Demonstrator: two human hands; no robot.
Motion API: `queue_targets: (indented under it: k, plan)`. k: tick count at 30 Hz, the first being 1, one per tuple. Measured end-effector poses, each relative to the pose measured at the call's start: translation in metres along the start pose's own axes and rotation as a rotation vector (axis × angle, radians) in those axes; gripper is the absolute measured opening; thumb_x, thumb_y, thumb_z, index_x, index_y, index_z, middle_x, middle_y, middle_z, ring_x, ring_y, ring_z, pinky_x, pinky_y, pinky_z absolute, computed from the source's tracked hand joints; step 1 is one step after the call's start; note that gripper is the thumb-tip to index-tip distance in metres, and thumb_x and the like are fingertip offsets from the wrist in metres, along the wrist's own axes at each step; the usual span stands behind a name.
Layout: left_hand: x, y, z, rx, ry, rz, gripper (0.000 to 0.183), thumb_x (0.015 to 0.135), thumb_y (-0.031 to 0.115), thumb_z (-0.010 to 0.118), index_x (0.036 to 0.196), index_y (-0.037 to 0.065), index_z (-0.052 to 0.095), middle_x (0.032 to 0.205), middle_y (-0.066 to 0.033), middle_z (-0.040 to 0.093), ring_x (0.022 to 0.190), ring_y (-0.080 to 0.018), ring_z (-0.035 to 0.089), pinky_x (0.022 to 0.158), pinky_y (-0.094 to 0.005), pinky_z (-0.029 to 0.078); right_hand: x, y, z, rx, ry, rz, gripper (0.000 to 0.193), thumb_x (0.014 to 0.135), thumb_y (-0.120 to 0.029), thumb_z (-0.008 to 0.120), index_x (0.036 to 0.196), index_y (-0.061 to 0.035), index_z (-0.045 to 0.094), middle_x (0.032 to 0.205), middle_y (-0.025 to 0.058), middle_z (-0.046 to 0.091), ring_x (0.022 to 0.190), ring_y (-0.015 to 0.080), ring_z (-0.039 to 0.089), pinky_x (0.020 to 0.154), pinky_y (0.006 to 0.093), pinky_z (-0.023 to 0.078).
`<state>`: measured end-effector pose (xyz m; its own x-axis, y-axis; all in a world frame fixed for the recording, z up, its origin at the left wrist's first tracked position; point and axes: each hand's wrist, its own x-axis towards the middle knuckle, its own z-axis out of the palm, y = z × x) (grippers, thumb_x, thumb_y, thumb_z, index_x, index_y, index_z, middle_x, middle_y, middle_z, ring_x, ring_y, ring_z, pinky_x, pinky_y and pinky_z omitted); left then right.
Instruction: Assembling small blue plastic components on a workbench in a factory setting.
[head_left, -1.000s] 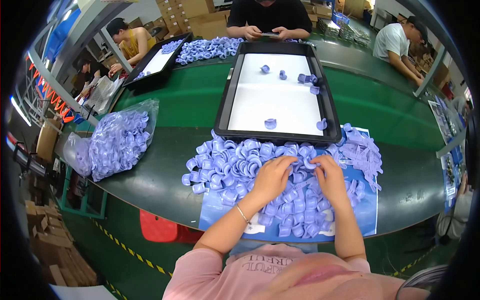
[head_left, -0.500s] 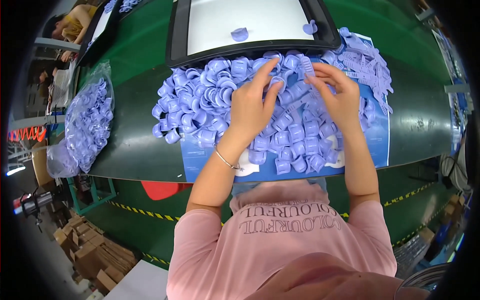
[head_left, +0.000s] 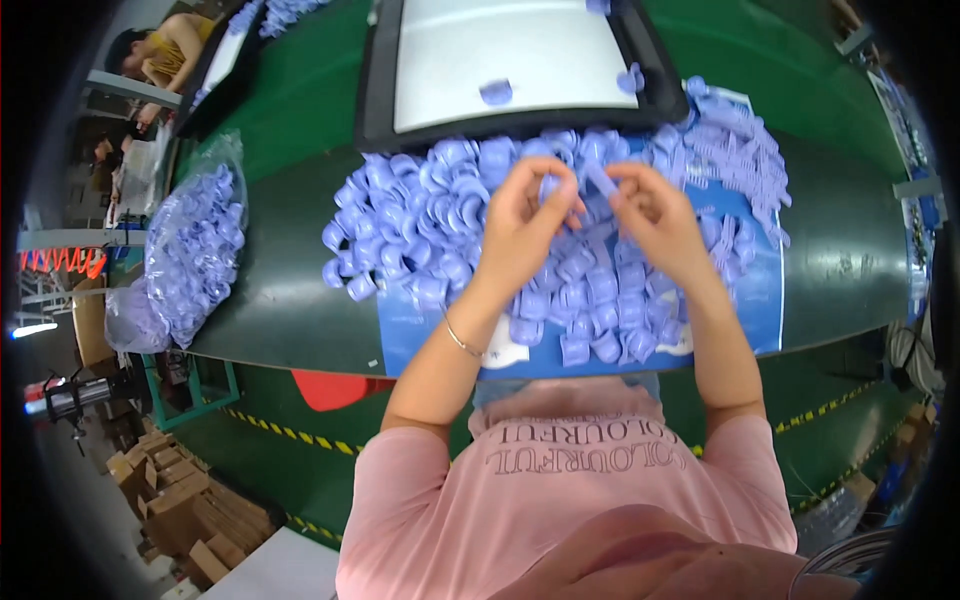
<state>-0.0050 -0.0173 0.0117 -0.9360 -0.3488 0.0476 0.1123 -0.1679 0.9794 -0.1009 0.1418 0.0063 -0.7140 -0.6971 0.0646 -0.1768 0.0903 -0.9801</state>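
Above a heap of lavender curved plastic pieces (head_left: pixel 430 210), my two hands are raised close together. My left hand (head_left: pixel 518 225) is closed, thumb against fingers, on one curved lavender plastic piece (head_left: pixel 547 187), which its fingers partly cover. Between the thumb and fingers of my right hand (head_left: pixel 662 222) is a narrow lavender slotted strap (head_left: pixel 600 180), slanting up toward the left hand. A small gap separates the strap from the curved piece. More slotted straps (head_left: pixel 735 150) lie in a pile to the right of my right hand.
Beyond the heap stands a black-rimmed tray (head_left: pixel 372 110) with a white bottom and a few lavender pieces. A clear bag (head_left: pixel 200 250) of lavender parts lies on the left. Blue printed sheets (head_left: pixel 760 300) cover part of the dark green table (head_left: pixel 290 290). Another person (head_left: pixel 175 55) sits far left.
The left fingers have closed further around the curved piece. In my right hand the strap has tipped from upright to slanting left. The whole scene sits slightly lower and to the right.
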Motion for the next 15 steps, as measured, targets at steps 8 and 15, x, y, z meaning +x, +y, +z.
queue_targets:
  k: [8, 15]
  plan:
    - [-0.008, -0.027, 0.002, -0.114, -0.046, 0.096, 0.041, 0.083, 0.001, 0.065, 0.121, 0.002, 0.048, 0.105, -0.0099, 0.063, 0.097, -0.0145, 0.061, 0.083, -0.0271, 0.049, -0.015, 0.000, 0.005, -0.477, 0.122, -0.350, 0.028, 0.082, 0.002, 0.056, 0.109, -0.0033, 0.060, 0.089, 0.0129, 0.056, 0.075, 0.0226, 0.056, 0.061, 0.0280, 0.045]
    - [-0.004, -0.022, -0.001, 0.193, -0.013, 0.226, 0.027, 0.085, 0.008, 0.067, 0.108, 0.002, 0.055, 0.079, -0.0014, 0.061, 0.073, -0.0067, 0.057, 0.067, -0.0204, 0.044, -0.009, -0.012, 0.003, -0.428, 0.145, -0.263, 0.025, 0.077, 0.002, 0.065, 0.102, -0.0036, 0.064, 0.087, 0.0104, 0.061, 0.072, 0.0183, 0.062, 0.057, 0.0247, 0.047]
